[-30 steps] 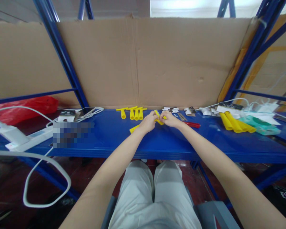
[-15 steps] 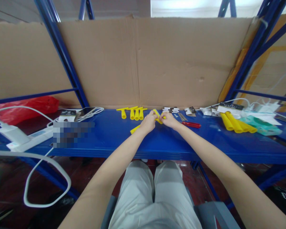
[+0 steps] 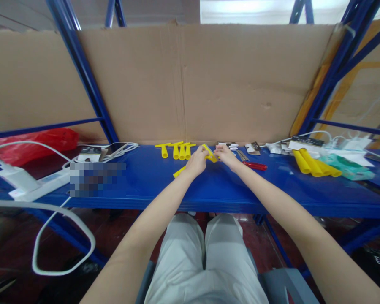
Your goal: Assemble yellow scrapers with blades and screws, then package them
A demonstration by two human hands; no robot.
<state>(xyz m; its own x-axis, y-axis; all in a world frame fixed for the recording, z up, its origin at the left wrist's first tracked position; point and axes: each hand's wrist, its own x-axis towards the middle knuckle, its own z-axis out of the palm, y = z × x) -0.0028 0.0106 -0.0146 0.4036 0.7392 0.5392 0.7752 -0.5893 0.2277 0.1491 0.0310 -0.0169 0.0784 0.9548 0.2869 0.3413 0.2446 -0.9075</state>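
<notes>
My left hand (image 3: 196,162) is closed around a yellow T-shaped scraper, whose flat head (image 3: 210,153) with a pale strip along it shows past the fingers. Below the left wrist a yellow end (image 3: 179,172) sticks out; whether it belongs to the same scraper I cannot tell. My right hand (image 3: 225,157) is at the right edge of the head, its fingers bent together; what they pinch is too small to make out. Several yellow T-shaped scrapers (image 3: 176,151) stand in a row beyond the left hand. A red-handled screwdriver (image 3: 256,166) lies right of my right hand.
Small black-and-white packs (image 3: 231,145) lie behind my right hand. Yellow tubes (image 3: 315,164) and a green plastic packet (image 3: 348,166) lie at the right. A power strip (image 3: 47,183), cables and a red bag (image 3: 41,143) occupy the left. Cardboard (image 3: 139,84) walls the back.
My right hand's fingers have drawn back a little to the right, uncovering more of the scraper head. My left hand stays almost in place.
</notes>
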